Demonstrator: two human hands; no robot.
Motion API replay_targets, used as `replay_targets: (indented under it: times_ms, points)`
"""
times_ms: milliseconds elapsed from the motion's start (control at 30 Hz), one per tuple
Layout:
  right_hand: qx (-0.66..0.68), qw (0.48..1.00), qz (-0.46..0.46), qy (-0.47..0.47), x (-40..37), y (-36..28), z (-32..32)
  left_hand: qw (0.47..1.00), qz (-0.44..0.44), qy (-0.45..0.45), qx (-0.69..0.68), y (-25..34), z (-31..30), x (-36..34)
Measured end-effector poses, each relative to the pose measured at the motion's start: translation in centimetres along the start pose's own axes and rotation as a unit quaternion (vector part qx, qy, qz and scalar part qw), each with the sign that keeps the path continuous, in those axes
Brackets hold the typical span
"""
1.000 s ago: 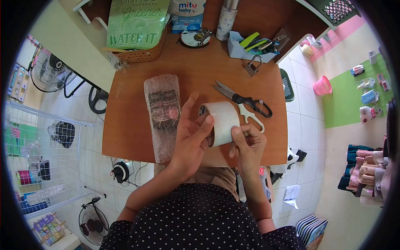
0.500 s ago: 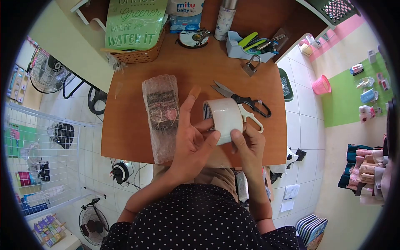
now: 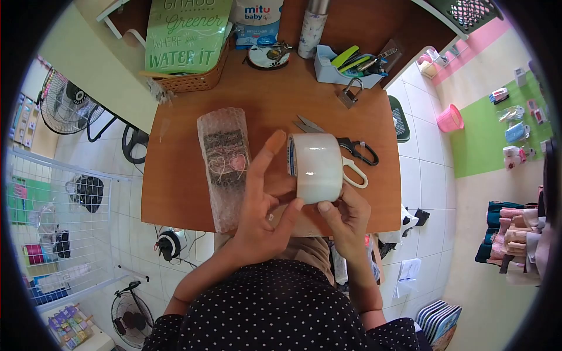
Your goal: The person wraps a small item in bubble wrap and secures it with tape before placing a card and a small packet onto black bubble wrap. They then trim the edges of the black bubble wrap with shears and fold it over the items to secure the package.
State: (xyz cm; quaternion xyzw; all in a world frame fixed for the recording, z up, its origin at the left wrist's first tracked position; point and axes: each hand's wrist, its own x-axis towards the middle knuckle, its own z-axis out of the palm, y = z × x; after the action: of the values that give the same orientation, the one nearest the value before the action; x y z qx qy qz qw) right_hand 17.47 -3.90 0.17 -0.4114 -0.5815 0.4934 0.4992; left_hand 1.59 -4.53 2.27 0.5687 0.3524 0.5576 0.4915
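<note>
Clear, glossy tape, wound in a thick roll (image 3: 319,169), is held by two bare hands just right of centre frame, above the near half of a brown table (image 3: 175,193). The left hand (image 3: 263,219) supports the roll's left end, thumb at the lower edge and index finger raised; how far its other fingers reach into the core cannot be told. The right hand (image 3: 349,219) pinches the lower right edge, thumb in front. A bubble-wrapped package (image 3: 223,169) lies left of the roll, its long axis running up and down the frame, slightly tilted; the left hand is the nearer, just beside it. Scissors (image 3: 346,143) lie beyond the roll, partly hidden, blades toward the upper left.
</note>
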Motion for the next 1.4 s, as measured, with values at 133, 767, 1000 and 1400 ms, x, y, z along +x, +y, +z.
replay_targets:
  times_ms: [133,767,1000,1400]
  points:
    - [-0.034,0.998,-0.047,0.009,0.0,-0.3,0.0,0.996,0.049,-0.035,0.066,-0.4,0.0,-0.7]
    - [0.026,0.995,0.049,-0.086,-0.3,-2.3,-1.8,0.997,-0.001,0.018,0.071,-1.4,0.9,-2.8]
    - [0.12,0.989,0.077,-0.05,-0.9,-1.4,-1.7,0.945,0.168,-0.075,0.27,-1.6,0.0,-2.4]
    - [0.216,0.972,0.097,0.002,-0.9,-0.8,-1.0,0.939,0.219,-0.039,0.264,-2.1,0.4,-2.5]
